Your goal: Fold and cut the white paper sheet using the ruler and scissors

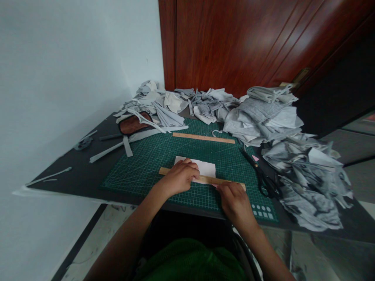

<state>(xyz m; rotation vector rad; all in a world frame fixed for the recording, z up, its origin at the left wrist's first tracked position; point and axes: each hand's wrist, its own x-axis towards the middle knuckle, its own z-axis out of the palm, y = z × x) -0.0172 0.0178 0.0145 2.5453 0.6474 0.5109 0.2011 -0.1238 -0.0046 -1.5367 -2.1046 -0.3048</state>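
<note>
A wooden ruler [207, 179] lies across the lower part of a white piece of cloth [207, 168] on the green cutting mat [137, 171]. My left hand [183, 175] presses the ruler down on the cloth, its fingers bent together. At the ruler's lower edge, my right hand [234, 197] is closed in a pinch. A small pinkish tip, apparently tailor's chalk [215, 185], shows at its fingertips; the rest is hidden by the fingers. The ruler's right end sticks out beyond this hand.
A second wooden ruler [203, 137] lies farther back. Black scissors [265, 181] and a pink triangular piece [255, 158] are to the right. Heaped grey cloth [263, 117] fills the right side, with more scraps [170, 103] at the back and a brown dark-edged piece [134, 123] at left.
</note>
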